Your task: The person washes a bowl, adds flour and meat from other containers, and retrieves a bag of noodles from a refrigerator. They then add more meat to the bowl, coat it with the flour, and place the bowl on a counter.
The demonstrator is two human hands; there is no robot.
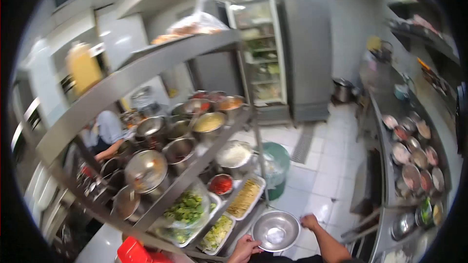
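A shiny metal bowl (276, 231) with nothing visible in it is at the bottom centre. My left hand (245, 248) grips its lower left rim, fingers closed on the edge. Just right of the bowl, apart from its rim, my right hand (309, 221) is curled closed; whether it holds anything is too small to make out. Left of the bowl, on the rack, are a white tray of yellow strips (244, 197), a tray of chopped pale greens (218, 234) and a small bowl of red pieces (222, 184).
A metal rack (195, 166) full of pots rises at the left. Behind it is a co-worker's arm (110, 150). A green bin (276, 168) stands beyond the bowl. Along the right runs a steel counter (387, 100) with several filled bowls. A red container (134, 252) is at the bottom left.
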